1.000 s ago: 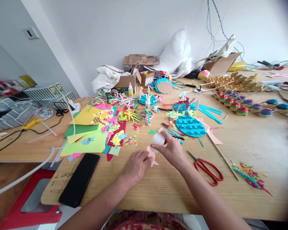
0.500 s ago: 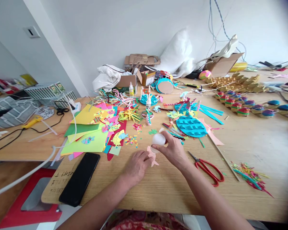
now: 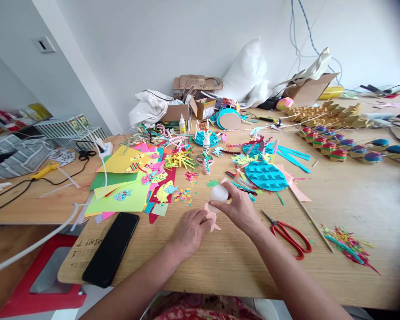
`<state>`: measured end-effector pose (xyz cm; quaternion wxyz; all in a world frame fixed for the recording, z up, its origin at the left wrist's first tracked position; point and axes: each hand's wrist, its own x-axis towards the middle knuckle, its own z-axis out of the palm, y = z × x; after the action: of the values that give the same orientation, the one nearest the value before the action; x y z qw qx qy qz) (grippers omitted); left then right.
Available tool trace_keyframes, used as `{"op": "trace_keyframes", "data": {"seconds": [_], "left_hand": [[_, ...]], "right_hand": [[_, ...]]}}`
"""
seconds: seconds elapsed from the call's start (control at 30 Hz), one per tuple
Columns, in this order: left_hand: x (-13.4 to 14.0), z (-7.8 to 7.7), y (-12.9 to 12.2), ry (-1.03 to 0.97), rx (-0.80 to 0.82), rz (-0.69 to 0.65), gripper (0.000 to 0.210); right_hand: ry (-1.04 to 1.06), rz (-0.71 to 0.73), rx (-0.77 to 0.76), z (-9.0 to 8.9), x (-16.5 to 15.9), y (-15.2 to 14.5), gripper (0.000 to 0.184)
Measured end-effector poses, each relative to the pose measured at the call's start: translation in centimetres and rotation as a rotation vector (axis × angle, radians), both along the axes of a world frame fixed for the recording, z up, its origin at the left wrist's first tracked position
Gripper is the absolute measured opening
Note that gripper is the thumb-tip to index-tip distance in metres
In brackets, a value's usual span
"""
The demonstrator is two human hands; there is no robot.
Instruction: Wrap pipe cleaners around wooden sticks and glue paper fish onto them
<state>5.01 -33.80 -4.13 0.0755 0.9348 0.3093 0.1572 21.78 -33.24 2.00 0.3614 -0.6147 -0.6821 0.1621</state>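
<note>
My right hand [image 3: 237, 205] is closed around a white bottle [image 3: 219, 194], most likely glue, tipped so that its round base faces up toward me. Its nozzle is hidden from view. Under the bottle lies a pink paper fish [image 3: 214, 226] with a forked tail, flat on the wooden table [image 3: 216, 271]. My left hand [image 3: 190, 231] has its fingers together and pins the left edge of the fish. Just beyond the hands are small confetti pieces [image 3: 182, 195] and green paper scraps [image 3: 212, 182].
Red-handled scissors [image 3: 291, 239] and a thin stick [image 3: 311, 221] lie right of my hands. At left are a black phone [image 3: 111, 249] and stacked coloured paper [image 3: 120, 202]. A blue egg-carton oval [image 3: 266, 175], a standing glue bottle [image 3: 206, 144] and cardboard boxes [image 3: 176, 113] are farther back.
The bottle in my right hand has shifted very slightly to the left. My left hand and the paper fish stay in place.
</note>
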Motion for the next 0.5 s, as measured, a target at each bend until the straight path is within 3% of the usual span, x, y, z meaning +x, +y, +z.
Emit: {"op": "trace_keyframes", "data": {"seconds": [0.5], "left_hand": [[-0.11, 0.03, -0.03, 0.002, -0.009, -0.003, 0.025]], "right_hand": [[-0.007, -0.006, 0.040, 0.14, 0.15, -0.15, 0.029]]}}
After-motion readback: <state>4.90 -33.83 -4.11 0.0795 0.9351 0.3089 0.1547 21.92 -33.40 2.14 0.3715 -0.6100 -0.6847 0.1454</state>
